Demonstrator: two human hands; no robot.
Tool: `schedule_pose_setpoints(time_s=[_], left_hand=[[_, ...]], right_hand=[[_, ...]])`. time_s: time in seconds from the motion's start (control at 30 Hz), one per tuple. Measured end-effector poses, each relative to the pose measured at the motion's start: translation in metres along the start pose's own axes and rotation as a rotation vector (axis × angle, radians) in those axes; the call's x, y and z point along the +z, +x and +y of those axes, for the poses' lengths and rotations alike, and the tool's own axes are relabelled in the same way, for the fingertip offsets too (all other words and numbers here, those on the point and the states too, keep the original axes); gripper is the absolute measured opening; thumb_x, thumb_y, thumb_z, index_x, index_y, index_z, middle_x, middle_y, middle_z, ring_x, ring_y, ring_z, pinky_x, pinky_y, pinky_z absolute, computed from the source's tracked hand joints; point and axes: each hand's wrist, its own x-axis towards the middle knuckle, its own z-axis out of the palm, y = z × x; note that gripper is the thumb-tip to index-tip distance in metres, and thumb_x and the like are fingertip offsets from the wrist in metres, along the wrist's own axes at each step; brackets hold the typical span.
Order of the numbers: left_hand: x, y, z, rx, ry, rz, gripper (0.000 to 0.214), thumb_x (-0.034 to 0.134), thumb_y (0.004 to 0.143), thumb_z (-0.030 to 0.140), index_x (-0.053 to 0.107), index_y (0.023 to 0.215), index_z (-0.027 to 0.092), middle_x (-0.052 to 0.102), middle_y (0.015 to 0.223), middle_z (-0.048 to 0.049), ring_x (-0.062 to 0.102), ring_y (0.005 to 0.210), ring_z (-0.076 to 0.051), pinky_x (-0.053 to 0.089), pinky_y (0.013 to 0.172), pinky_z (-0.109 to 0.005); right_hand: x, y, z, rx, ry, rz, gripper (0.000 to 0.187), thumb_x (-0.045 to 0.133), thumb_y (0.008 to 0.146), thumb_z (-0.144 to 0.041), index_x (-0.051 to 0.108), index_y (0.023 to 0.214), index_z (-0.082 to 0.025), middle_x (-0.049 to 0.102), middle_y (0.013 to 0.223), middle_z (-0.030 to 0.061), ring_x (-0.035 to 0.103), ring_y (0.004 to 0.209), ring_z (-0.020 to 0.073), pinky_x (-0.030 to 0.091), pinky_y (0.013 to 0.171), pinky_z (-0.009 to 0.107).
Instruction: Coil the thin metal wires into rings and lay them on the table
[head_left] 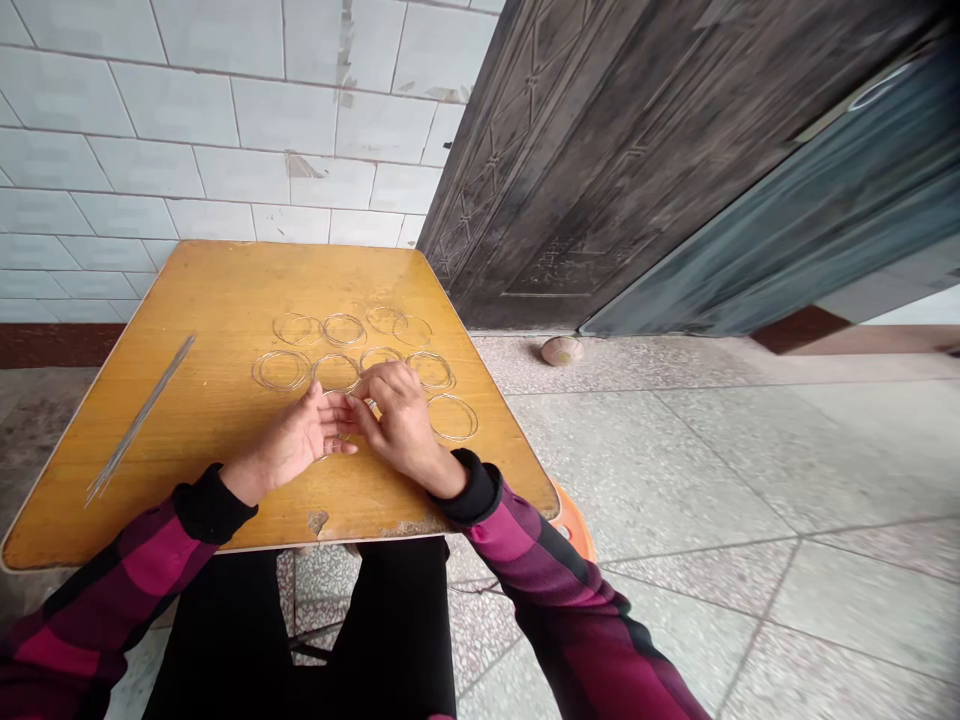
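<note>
My left hand (296, 440) lies over the near middle of a yellow wooden tabletop (210, 470), palm turned up and fingers spread. A thin wire ring (335, 425) sits between my hands, partly hidden by the fingers. My right hand (401, 420) is bent over it, and its fingertips pinch the wire near a small bright spot. Several other wire rings (336, 372) lie in two loose rows just beyond my hands. A bundle of straight metal rods (139, 420) lies to the left, apart from my left hand.
The table's near edge (318, 522) is chipped. My black-clad legs (225, 630) lie below it, with an orange stool rim (574, 520) at its right corner. A white tiled wall (225, 150) and dark door (570, 170) stand behind. A round stone (562, 351) sits on the terrazzo floor (675, 480).
</note>
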Motion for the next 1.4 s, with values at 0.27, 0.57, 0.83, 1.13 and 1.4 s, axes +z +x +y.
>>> schedule_pose_setpoints(time_s=[0.27,0.57,0.83,1.13,1.4], left_hand=[[0.0041,-0.0029,0.0053,0.031,-0.023,0.028,0.058,0.059,0.084,0.066,0.07,0.103,0.013,0.069,0.108,-0.0158,0.063,0.099,-0.026,0.053,0.078,-0.036],[0.007,-0.0044,0.0069,0.042,-0.035,0.049,0.059,0.055,0.086,0.066,0.069,0.104,0.011,0.068,0.108,-0.0176,0.063,0.098,-0.026,0.053,0.079,-0.038],[0.0056,-0.0051,0.0059,0.063,-0.057,0.039,0.057,0.057,0.085,0.066,0.069,0.102,0.013,0.069,0.105,-0.0151,0.065,0.096,-0.025,0.054,0.078,-0.037],[0.0059,-0.0048,0.0052,0.051,-0.026,0.006,0.06,0.059,0.082,0.069,0.07,0.104,0.014,0.07,0.106,-0.0155,0.064,0.1,-0.027,0.052,0.081,-0.038],[0.004,-0.0029,0.0017,0.033,-0.005,-0.034,0.061,0.058,0.083,0.069,0.07,0.105,0.014,0.07,0.107,-0.0154,0.064,0.098,-0.026,0.051,0.08,-0.037]], right_hand=[[0.0003,0.0004,0.0031,0.078,0.172,0.0,0.008,0.054,0.094,-0.022,0.061,0.093,-0.019,0.066,0.092,0.0072,0.064,0.088,0.0197,0.053,0.078,0.035],[0.0023,-0.001,0.0029,0.041,0.097,-0.004,0.015,0.052,0.096,-0.023,0.065,0.09,-0.019,0.067,0.09,0.0069,0.065,0.084,0.0185,0.054,0.074,0.033],[-0.0044,0.0018,0.0031,0.077,0.178,-0.001,0.019,0.061,0.094,-0.032,0.063,0.104,-0.016,0.066,0.096,0.0088,0.064,0.086,0.0186,0.055,0.074,0.033],[0.0021,-0.0013,0.0073,0.024,0.144,0.039,0.014,0.057,0.096,-0.027,0.067,0.099,-0.018,0.069,0.092,0.0075,0.066,0.087,0.0194,0.055,0.076,0.035],[0.0017,-0.0011,0.006,0.004,-0.046,0.002,0.023,0.05,0.098,-0.026,0.065,0.081,-0.019,0.066,0.079,0.0062,0.06,0.071,0.0169,0.048,0.064,0.032]])
